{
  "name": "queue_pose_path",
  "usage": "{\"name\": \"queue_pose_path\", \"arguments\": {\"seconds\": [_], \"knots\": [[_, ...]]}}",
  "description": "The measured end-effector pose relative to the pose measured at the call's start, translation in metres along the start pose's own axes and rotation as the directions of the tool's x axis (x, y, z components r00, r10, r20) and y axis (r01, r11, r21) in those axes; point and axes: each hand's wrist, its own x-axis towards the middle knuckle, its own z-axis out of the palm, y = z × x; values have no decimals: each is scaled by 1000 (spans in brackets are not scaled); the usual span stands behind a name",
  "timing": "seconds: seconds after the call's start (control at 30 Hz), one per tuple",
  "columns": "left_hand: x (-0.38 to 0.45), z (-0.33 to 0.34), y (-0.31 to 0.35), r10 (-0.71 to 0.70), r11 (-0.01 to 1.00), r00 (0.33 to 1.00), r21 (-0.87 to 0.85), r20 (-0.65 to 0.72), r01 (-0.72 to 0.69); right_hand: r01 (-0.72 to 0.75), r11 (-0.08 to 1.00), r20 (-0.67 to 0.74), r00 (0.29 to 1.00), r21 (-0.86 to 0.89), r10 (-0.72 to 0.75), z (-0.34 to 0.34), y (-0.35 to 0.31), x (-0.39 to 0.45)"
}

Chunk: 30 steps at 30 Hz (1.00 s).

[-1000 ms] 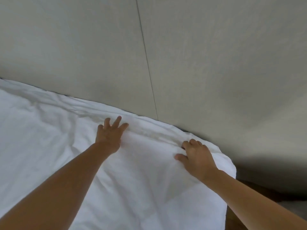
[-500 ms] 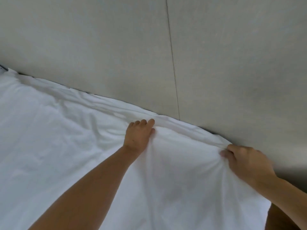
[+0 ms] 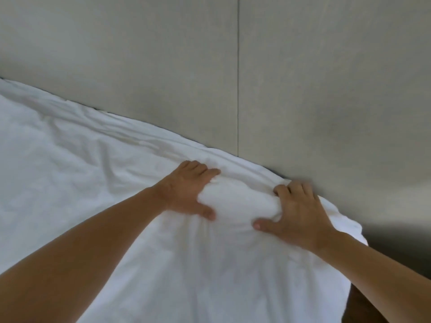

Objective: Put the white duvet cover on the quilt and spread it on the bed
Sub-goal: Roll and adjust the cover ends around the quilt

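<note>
The white duvet cover lies wrinkled over the bed, its far edge running along the wall. Near that edge, towards the far right corner, a bunched mound of the cloth rises between my two hands. My left hand grips the left side of the mound, fingers curled over the top and thumb below. My right hand grips the right side, fingers dug into the fold and thumb pressed on the cloth. The quilt itself is hidden inside or under the cover.
A pale grey panelled wall with a vertical seam stands directly behind the bed. The bed's right corner edge drops off to a dark floor or bed frame at the lower right.
My hands have come closer together and now bunch the cloth into a mound between them. Half a second ago the right hand held the cover's edge further right.
</note>
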Motion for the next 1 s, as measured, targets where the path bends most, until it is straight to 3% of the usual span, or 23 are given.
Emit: {"name": "queue_pose_path", "arguments": {"seconds": [0.13,0.23,0.4,0.5,0.57,0.6,0.73,0.83,0.93,1.0], "knots": [[13,-18,11,-44,999,994,-21,103,46,-12,998,109,994,-69,19,-11,-1,-1],[16,-13,11,5,1000,986,17,164,-7,52,996,236,971,-76,-33,-9,0,-7],[9,-4,-4,53,998,994,-28,93,-51,217,963,55,976,-162,-211,5,13,-10],[10,-10,-15,194,981,980,7,30,-195,207,978,118,971,28,-209,-4,20,-7],[11,-17,-16,194,978,977,54,92,-199,113,975,189,971,190,-149,-18,22,-8],[10,-18,-15,186,978,975,78,121,-196,116,976,205,966,186,-154,-22,22,-9],[-5,21,-22,386,895,916,285,-107,-343,401,903,10,915,-153,-404,14,14,-27],[-14,26,-40,317,929,900,288,-301,-231,395,873,-41,905,-287,-423,25,12,-30],[-15,5,-54,365,897,899,351,-243,-270,363,866,1,922,-345,-387,13,11,-29],[-21,-2,-62,453,846,885,368,-110,-387,375,889,195,923,-263,-332,-1,13,-30]]}}
